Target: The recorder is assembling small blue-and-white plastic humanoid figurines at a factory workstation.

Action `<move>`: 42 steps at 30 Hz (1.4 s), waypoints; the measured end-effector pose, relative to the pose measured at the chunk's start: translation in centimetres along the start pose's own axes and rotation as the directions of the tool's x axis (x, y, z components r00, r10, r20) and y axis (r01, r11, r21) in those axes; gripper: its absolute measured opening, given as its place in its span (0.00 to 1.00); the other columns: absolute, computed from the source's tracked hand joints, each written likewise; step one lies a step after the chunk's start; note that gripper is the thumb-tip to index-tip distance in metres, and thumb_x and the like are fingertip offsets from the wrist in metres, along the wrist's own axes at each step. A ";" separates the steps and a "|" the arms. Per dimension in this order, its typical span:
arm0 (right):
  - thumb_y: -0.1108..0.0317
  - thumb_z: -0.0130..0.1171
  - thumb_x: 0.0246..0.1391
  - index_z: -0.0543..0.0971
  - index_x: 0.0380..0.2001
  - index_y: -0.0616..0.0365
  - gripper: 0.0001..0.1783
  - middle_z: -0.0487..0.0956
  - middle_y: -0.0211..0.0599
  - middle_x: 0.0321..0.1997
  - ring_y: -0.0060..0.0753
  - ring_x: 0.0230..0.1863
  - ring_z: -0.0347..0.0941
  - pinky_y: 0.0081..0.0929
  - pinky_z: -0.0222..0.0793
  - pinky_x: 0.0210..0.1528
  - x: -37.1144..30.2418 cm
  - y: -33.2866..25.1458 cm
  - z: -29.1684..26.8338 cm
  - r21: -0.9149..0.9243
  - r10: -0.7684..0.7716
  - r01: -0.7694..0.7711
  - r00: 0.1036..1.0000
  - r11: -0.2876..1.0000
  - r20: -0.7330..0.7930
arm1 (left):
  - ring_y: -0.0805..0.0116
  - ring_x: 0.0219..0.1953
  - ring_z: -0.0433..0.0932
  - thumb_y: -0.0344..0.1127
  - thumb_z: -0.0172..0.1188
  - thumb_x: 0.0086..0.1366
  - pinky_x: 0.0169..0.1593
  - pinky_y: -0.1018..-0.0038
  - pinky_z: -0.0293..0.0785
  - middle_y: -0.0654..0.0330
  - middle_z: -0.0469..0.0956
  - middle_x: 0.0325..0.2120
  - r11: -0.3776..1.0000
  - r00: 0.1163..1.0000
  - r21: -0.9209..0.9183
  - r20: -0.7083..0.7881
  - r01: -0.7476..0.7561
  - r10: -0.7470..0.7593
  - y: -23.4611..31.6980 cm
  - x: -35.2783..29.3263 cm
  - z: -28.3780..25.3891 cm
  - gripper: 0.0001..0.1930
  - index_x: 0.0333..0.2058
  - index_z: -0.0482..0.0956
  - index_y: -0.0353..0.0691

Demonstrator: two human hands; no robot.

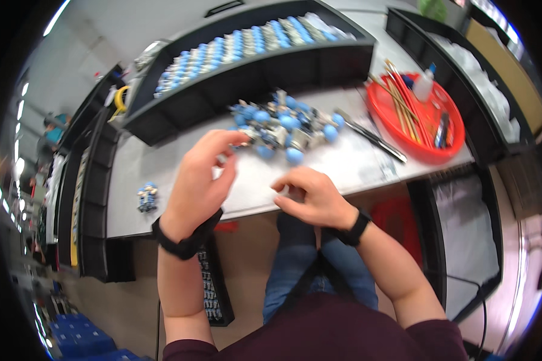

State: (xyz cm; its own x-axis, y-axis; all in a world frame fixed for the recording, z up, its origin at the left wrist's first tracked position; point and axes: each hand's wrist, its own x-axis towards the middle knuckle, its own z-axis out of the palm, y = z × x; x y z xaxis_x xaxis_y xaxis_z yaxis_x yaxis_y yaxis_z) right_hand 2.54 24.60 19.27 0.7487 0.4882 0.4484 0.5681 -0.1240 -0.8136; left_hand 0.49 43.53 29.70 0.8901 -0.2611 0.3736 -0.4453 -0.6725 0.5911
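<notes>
A loose pile of small metal parts with light blue round knobs [289, 123] lies mid-table. My left hand [205, 171] reaches to the pile's left edge, its index fingertip at the nearest parts and its thumb held apart from the fingers. I see nothing gripped in it. Near the table's front edge, below the pile, hovers my right hand [313, 195]. Its fingers are loosely curled, with a gap to the thumb and no part visible between them. A small cluster of similar blue-knobbed parts [147, 197] sits on the table at the left.
Behind the pile, a black tray [253, 75] holds rows of blue-knobbed parts. A black pen-like tool [376, 141] lies beside a red round tray [448, 153] with brushes, sticks and a small bottle. More black bins [93, 204] flank the table.
</notes>
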 end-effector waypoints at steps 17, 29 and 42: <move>0.72 0.59 0.48 0.73 0.38 0.63 0.13 0.73 0.30 0.29 0.16 0.26 0.69 0.15 0.65 0.26 0.1 0.1 0.2 0.143 0.143 -0.144 0.990 0.979 0.013 | 0.60 0.37 0.71 0.28 0.60 0.49 0.42 0.68 0.67 0.57 0.74 0.33 0.979 0.992 0.164 0.005 -0.123 0.124 -3.4 6.4 4.8 0.17 0.40 0.74 0.40; 0.70 0.64 0.43 0.73 0.36 0.62 0.16 0.76 0.34 0.27 0.18 0.24 0.72 0.15 0.66 0.25 0.1 -0.4 0.8 0.254 0.200 -0.180 0.978 0.950 -0.056 | 0.68 0.50 0.69 0.26 0.46 0.63 0.53 0.72 0.66 0.53 0.69 0.50 0.134 0.927 -0.980 0.092 0.149 -0.363 -4.3 -3.4 8.1 0.19 0.54 0.62 0.33; 0.70 0.69 0.36 0.74 0.35 0.60 0.21 0.74 0.29 0.23 0.15 0.21 0.68 0.13 0.64 0.24 0.1 -0.7 0.9 0.130 0.229 -0.221 0.972 0.967 -0.052 | 0.67 0.46 0.72 0.32 0.42 0.67 0.51 0.69 0.69 0.54 0.71 0.47 0.006 0.911 -0.989 0.133 0.147 -0.391 -5.1 -4.0 8.6 0.17 0.52 0.64 0.33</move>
State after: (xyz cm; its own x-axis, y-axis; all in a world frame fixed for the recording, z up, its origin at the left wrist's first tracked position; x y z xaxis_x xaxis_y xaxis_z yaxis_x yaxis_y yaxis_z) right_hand 1.93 25.48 19.57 0.8757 0.4010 0.2689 0.3395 -0.1154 -0.9335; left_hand 0.03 42.08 19.06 0.9976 -0.0671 0.0144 0.0322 0.6428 0.7654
